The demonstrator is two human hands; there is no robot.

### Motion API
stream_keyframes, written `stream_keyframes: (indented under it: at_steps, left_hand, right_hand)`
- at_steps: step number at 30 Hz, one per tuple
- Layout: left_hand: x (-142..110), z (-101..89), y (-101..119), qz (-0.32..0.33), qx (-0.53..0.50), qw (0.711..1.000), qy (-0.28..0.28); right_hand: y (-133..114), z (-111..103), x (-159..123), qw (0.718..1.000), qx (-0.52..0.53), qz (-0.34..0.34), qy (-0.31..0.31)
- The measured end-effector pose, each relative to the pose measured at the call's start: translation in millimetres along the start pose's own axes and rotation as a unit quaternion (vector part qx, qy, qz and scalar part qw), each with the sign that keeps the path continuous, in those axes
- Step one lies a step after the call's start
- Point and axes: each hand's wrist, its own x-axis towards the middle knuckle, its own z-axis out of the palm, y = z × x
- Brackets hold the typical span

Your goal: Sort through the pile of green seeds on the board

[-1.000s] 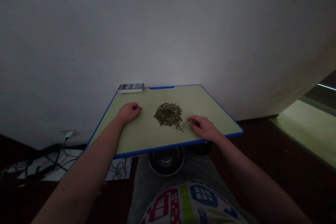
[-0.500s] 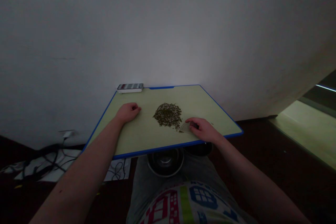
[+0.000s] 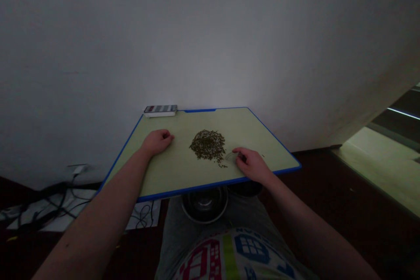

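Observation:
A loose heap of small brown-green grains or beans point(image 3: 208, 143) lies in the middle of the pale board point(image 3: 173, 175) with a blue rim. Left of the heap, my left hand point(image 3: 157, 141) rests on the board in a loose fist, apart from the grains; I see nothing in it. My right hand point(image 3: 252, 164), at the heap's right, is closed on a thin, clear piece with a curved edge point(image 3: 231, 155). That edge is beside the grains at the heap's lower right, where a few lie scattered. My fingers hide the rest of the piece.
At the board's far left corner is a white box with a dark, striped top point(image 3: 160, 110). A metal bowl point(image 3: 205, 205) sits below the near edge, with a darker bowl point(image 3: 246, 189) to its right, partly hidden. Cables point(image 3: 59, 205) lie on the floor at left. A wall stands behind.
The whole view has shifted slightly. My right hand and the clear piece stay beside the heap, with little movement; the left fist keeps its place.

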Motion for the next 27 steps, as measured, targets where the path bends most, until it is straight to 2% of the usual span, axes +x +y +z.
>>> stream_keyframes:
  at_steps: [5,11,15,27]
  left_hand:
    - [0.2,0.2,0.0,-0.003,-0.003,1.000,0.004]
    - [0.7,0.9,-0.7,-0.005,0.002,1.000,0.001]
    - [0.9,1.0,-1.2,0.006,0.007,1.000,0.006]
    - [1.1,1.1,-0.8,-0.001,0.014,1.000,0.001]
  right_hand:
    - [3.1,-1.3,-1.2,0.999,0.001,0.028,0.026]
    - [-3.2,0.0,-0.5,1.000,-0.001,-0.019,-0.018]
    - [-6.4,1.4,1.0,0.999,-0.012,-0.019,-0.024]
    - [0.3,1.5,-1.3,0.997,-0.034,0.035,0.061]
